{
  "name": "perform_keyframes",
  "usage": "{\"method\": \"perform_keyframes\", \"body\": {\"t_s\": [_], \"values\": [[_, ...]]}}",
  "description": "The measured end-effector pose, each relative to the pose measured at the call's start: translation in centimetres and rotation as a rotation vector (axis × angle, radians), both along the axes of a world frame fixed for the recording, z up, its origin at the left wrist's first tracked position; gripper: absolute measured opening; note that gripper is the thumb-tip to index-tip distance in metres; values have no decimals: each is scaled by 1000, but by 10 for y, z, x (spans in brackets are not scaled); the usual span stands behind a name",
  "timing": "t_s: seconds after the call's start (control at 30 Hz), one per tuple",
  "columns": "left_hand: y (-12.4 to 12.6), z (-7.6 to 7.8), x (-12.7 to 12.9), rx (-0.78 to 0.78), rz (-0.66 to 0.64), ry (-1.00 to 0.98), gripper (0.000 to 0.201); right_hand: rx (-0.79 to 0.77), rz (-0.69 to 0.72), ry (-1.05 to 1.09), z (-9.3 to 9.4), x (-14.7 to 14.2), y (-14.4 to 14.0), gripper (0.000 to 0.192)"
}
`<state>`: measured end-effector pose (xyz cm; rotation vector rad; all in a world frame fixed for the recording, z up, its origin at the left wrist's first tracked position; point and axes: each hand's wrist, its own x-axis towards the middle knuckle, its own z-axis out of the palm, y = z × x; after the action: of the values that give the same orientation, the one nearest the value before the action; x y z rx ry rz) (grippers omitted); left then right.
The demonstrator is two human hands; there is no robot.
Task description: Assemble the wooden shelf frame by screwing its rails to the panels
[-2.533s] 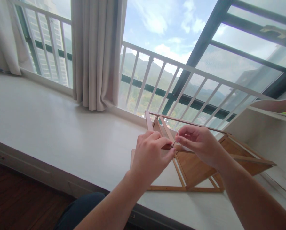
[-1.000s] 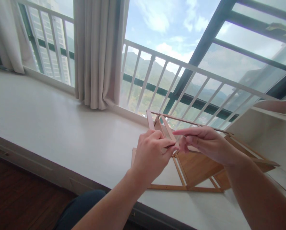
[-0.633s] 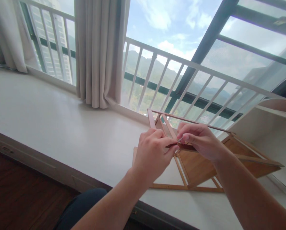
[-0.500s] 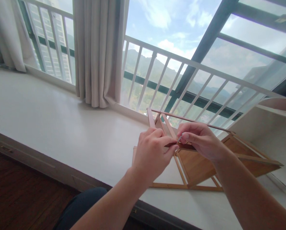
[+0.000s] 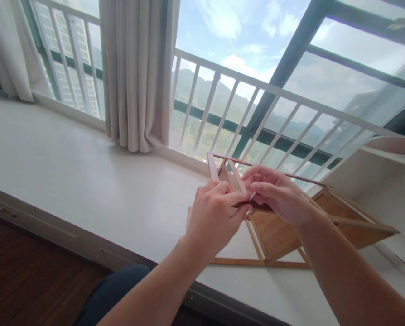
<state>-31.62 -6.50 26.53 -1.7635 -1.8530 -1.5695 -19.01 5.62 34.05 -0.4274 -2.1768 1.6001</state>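
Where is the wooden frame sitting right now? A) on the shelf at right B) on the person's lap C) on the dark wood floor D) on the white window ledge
D: the wooden frame lies on the white window ledge, with the left hand and right hand meeting at one of its joints.

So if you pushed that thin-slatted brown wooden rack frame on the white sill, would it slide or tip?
The brown wooden rack frame looks light, being thin slats and open gaps. It would probably slide on the smooth white sill. Its raised slanted part may wobble or tip.
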Motion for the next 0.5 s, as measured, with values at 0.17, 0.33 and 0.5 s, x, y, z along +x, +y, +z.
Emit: {"method": "perform_keyframes", "body": {"t_s": [0.17,0.33,0.5], "values": [[0,-1,-1,11,6,17,8,50,47,34,-2,0,-1,23],[2,-3,-1,16,15,33,9,-2,-26,-7,-5,-2,-3,18],[1,-3,-1,17,13,42,10,-90,-28,-18,-3,-1,-2,19]]}}
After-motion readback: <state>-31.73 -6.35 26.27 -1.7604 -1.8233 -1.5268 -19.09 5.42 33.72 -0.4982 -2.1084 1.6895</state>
